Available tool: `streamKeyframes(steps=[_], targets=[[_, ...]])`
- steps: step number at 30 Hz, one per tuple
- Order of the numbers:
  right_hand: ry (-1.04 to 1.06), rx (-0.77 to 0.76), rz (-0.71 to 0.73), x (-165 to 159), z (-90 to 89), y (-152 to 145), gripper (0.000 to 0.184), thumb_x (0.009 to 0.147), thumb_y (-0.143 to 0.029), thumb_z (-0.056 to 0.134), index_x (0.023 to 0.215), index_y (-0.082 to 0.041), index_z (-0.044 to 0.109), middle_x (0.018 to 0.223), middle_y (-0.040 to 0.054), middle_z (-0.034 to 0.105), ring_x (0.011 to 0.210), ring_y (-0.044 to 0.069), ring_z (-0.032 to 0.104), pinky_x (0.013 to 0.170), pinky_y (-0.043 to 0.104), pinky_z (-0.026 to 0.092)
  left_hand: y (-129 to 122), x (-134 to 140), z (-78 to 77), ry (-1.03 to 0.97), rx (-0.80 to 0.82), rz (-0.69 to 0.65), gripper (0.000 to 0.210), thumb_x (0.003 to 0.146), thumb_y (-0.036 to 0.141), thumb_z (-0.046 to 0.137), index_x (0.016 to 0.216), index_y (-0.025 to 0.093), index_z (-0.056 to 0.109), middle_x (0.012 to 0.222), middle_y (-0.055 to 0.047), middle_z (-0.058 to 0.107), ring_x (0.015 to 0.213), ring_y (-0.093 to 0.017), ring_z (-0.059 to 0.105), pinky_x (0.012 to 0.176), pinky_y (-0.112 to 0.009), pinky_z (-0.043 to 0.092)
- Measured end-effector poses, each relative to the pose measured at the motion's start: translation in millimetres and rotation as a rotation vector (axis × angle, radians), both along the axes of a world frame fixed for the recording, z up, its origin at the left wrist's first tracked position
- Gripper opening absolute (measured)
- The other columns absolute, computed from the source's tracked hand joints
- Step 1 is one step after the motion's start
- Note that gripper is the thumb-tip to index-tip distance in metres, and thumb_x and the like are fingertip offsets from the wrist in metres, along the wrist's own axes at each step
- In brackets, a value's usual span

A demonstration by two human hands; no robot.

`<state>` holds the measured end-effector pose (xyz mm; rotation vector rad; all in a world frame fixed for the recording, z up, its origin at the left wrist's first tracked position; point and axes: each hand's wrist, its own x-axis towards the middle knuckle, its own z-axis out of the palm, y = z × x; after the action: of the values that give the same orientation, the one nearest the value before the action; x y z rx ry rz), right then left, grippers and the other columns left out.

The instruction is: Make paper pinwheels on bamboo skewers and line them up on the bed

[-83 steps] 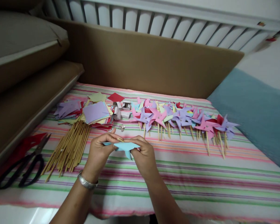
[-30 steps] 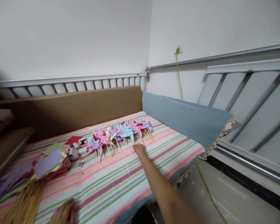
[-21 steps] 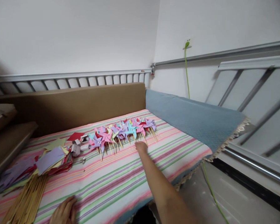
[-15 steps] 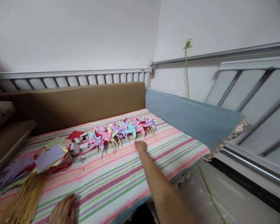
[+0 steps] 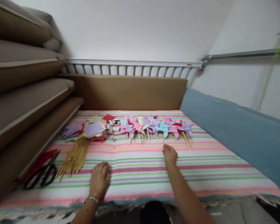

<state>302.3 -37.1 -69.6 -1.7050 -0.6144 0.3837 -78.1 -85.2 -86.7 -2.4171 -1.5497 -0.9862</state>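
Observation:
My right hand (image 5: 170,153) is pinched at the lower end of the stick of a light blue paper pinwheel (image 5: 163,128). That pinwheel lies in front of a row of pink, purple, red and yellow pinwheels (image 5: 137,127) on thin wooden sticks. My left hand (image 5: 100,175), with a bracelet (image 5: 91,198) on the wrist, rests on the striped cloth (image 5: 140,174) with its fingers stretched out and nothing in it. To its left lies a bundle of wooden sticks (image 5: 76,155).
Stacks of coloured paper (image 5: 94,129) lie behind the sticks. Black-handled scissors (image 5: 43,174) sit at the left, beside stacked brown cushions (image 5: 30,109). Small shiny pieces (image 5: 114,139) lie near the middle. A brown board (image 5: 130,93) and white rails stand at the back.
My view has swung left, bringing the scissors and cushion stack into sight. My right hand stays at the light blue pinwheel's stick; my left hand still rests on the cloth.

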Motion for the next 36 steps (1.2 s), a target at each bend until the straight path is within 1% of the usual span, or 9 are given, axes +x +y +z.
streamKeyframes(steps=[4, 9, 12, 18, 21, 24, 28, 31, 36], targets=[[0.021, 0.000, 0.047, -18, -6.0, 1, 0.032, 0.072, -0.038, 0.059, 0.089, -0.011, 0.063, 0.067, 0.0025, 0.063, 0.051, 0.013, 0.056, 0.048, 0.026, 0.044, -7, 6, 11.5, -0.044, -0.052, 0.006, 0.021, 0.079, 0.010, 0.045, 0.090, 0.018, 0.060, 0.097, -0.009, 0.062, 0.094, -0.023, 0.054, 0.084, -0.041, 0.040], [-0.056, 0.054, 0.123, -54, 1.8, -3, 0.037, 0.068, -0.042, 0.057, 0.086, -0.010, 0.063, 0.060, 0.0033, 0.061, 0.048, 0.013, 0.053, 0.045, 0.025, 0.042, -8, 8, 20.6, -0.173, -0.145, 0.026, 0.019, 0.075, 0.008, 0.047, 0.083, 0.019, 0.061, 0.086, -0.008, 0.062, 0.087, -0.023, 0.054, 0.079, -0.040, 0.041], [-0.126, 0.103, 0.252, -92, 11.3, 1, 0.035, 0.069, -0.041, 0.056, 0.083, -0.010, 0.063, 0.063, 0.0058, 0.063, 0.050, 0.014, 0.055, 0.047, 0.027, 0.045, -1, 5, 23.9, -0.371, -0.200, 0.029, 0.018, 0.074, 0.009, 0.047, 0.080, 0.019, 0.060, 0.077, -0.006, 0.061, 0.079, -0.021, 0.056, 0.073, -0.038, 0.043], [-0.378, 0.237, 0.647, -193, 57.5, 42, 0.024, 0.078, -0.034, 0.052, 0.084, -0.016, 0.066, 0.082, 0.0071, 0.066, 0.078, 0.018, 0.061, 0.072, 0.030, 0.050, 27, 8, 53.2, -0.941, -0.198, 0.059, 0.017, 0.078, 0.013, 0.043, 0.079, 0.018, 0.060, 0.078, -0.004, 0.060, 0.078, -0.017, 0.057, 0.072, -0.031, 0.045], [-0.547, 0.260, 0.834, -239, 85.0, 75, 0.020, 0.080, -0.029, 0.052, 0.087, -0.019, 0.067, 0.087, 0.0053, 0.065, 0.088, 0.018, 0.060, 0.082, 0.033, 0.046, 40, 13, 64.9, -1.107, -0.202, 0.056, 0.016, 0.078, 0.014, 0.045, 0.078, 0.018, 0.061, 0.078, -0.004, 0.060, 0.077, -0.017, 0.057, 0.072, -0.030, 0.045], [-0.699, 0.249, 1.010, -278, 99.3, 108, 0.020, 0.075, -0.020, 0.059, 0.093, -0.020, 0.067, 0.103, 0.0063, 0.063, 0.102, 0.019, 0.055, 0.094, 0.034, 0.039, 46, 15, 67.7, -1.197, -0.238, 0.051, 0.015, 0.078, 0.014, 0.046, 0.077, 0.018, 0.060, 0.076, -0.004, 0.059, 0.075, -0.016, 0.057, 0.071, -0.030, 0.045], [-0.875, 0.172, 1.184, -313, 97.0, 140, 0.043, 0.062, -0.021, 0.073, 0.104, -0.020, 0.064, 0.127, 0.0101, 0.052, 0.124, 0.027, 0.039, 0.103, 0.043, 0.027, 51, 11, 72.4, -1.250, -0.269, 0.034, 0.015, 0.078, 0.013, 0.046, 0.077, 0.018, 0.061, 0.075, -0.004, 0.059, 0.072, -0.016, 0.056, 0.069, -0.029, 0.044], [-1.050, 0.046, 1.226, -327, 88.3, 154, 0.056, 0.065, -0.033, 0.072, 0.117, -0.018, 0.056, 0.135, 0.0128, 0.044, 0.130, 0.030, 0.030, 0.104, 0.046, 0.023, 54, 5, 80.9, -1.285, -0.293, 0.042, 0.015, 0.078, 0.013, 0.047, 0.076, 0.018, 0.061, 0.074, -0.004, 0.059, 0.071, -0.015, 0.056, 0.068, -0.029, 0.044], [-1.108, -0.035, 1.199, -334, 76.4, 163, 0.060, 0.070, -0.040, 0.066, 0.123, -0.015, 0.051, 0.127, 0.0145, 0.050, 0.122, 0.028, 0.040, 0.102, 0.041, 0.028, 58, 2, 91.2, -1.382, -0.337, 0.055, 0.013, 0.077, 0.014, 0.048, 0.076, 0.017, 0.061, 0.072, -0.003, 0.059, 0.069, -0.014, 0.056, 0.067, -0.027, 0.044]])
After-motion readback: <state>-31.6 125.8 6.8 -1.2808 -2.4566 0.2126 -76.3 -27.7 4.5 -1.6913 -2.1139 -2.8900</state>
